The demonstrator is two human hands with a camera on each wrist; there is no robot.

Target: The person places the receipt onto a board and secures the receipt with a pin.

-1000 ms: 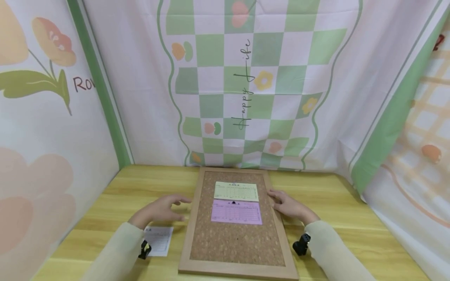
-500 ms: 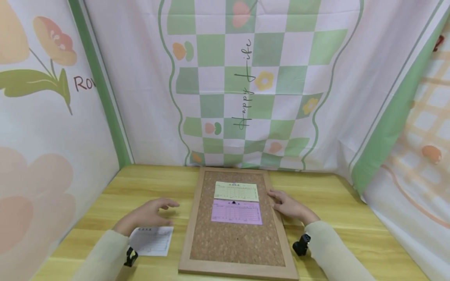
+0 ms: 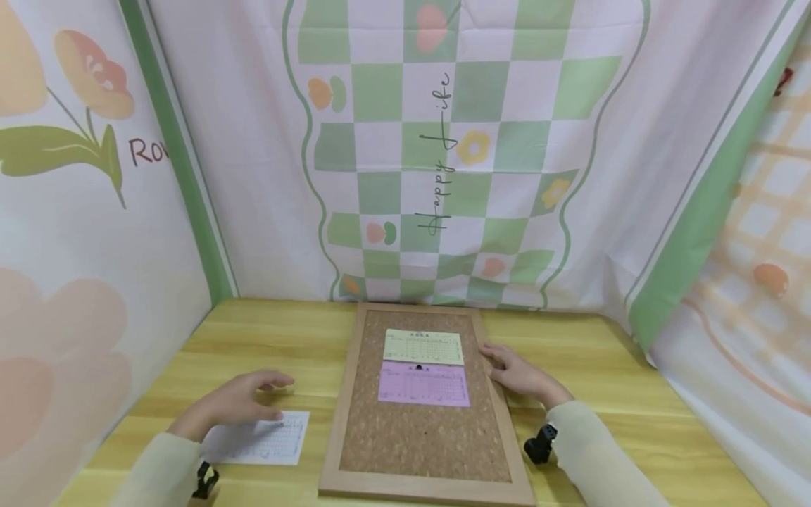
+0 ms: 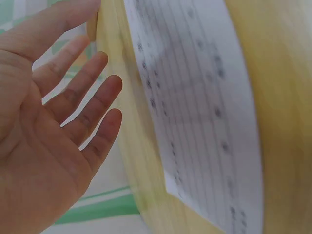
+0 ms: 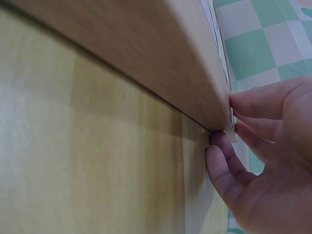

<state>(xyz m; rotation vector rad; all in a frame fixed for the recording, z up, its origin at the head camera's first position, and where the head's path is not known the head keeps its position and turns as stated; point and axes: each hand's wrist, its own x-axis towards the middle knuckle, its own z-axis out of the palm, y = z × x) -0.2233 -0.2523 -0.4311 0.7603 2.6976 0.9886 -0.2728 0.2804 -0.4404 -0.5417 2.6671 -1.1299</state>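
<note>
My left hand (image 3: 237, 403) hovers over a white printed form slip (image 3: 281, 440) that lies on the table left of the corkboard. Its fingers are spread, loosely bent and hold nothing; in the left wrist view the palm (image 4: 39, 141) is beside the slip (image 4: 195, 107). On the right, my right hand (image 3: 522, 373) holds the wooden frame edge of the corkboard (image 3: 424, 451). Fingers above and below that frame edge (image 5: 195, 92) show in the right wrist view. A yellow-green slip (image 3: 423, 346) lies on the cork above a purple slip (image 3: 423, 387), which has a black pin (image 3: 419, 367) at its top.
The yellow wood-grain table (image 3: 595, 352) carries the corkboard and the white slip. Behind it hangs a green-and-white checked curtain (image 3: 431, 162), with printed fabric walls (image 3: 82, 232) at both sides. Each wrist wears a black camera (image 3: 540, 443).
My left hand has drawn away from the corkboard's left edge, moving left and slightly toward me, over the white slip. My right hand stays at the board's right edge.
</note>
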